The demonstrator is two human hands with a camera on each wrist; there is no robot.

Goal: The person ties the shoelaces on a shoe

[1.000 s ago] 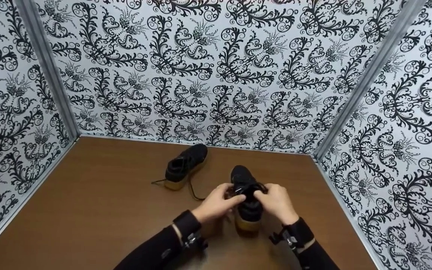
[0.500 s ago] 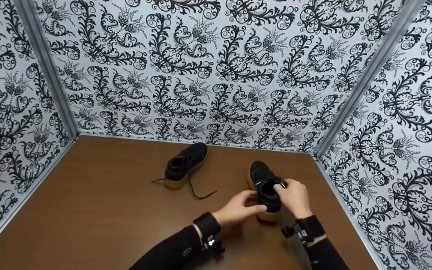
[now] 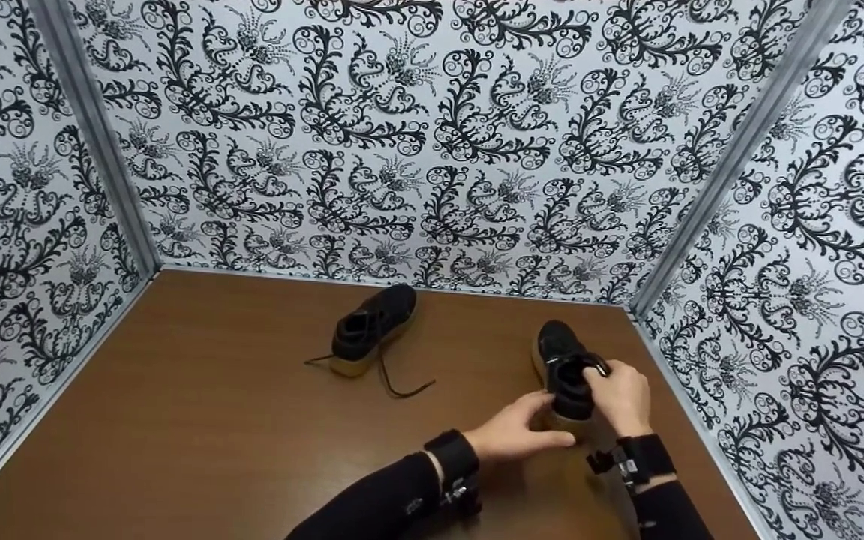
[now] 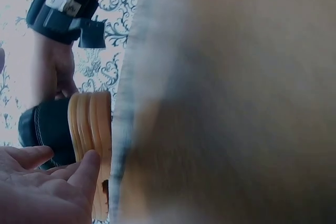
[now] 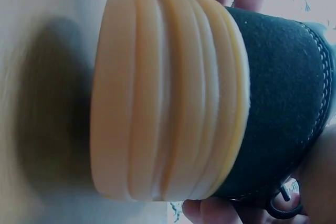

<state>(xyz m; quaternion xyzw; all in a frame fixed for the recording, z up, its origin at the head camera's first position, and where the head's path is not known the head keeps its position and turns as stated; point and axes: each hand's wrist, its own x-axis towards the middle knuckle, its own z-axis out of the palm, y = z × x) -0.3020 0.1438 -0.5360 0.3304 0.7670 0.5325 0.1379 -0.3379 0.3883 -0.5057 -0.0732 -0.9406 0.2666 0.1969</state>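
My right hand grips a black sneaker by the right side of its ankle opening, the thumb at the inner edge. The toe points toward the back wall. Beside the heel, my left hand has its fingers extended, with fingertips right at the tan sole in the left wrist view. The right wrist view shows the ribbed tan heel up close, a dark shadow on the tabletop beyond it. A loop of black lace hangs near the right hand's fingers.
A second black sneaker with a tan sole lies farther back, left of centre, its loose lace trailing on the brown table. Patterned panels with grey corner strips enclose the table at the back and both sides.
Both hands have carried the held sneaker to the right. The left hand has moved from the laces to the heel; the right hand has shifted to the ankle opening. The second sneaker has stayed put.
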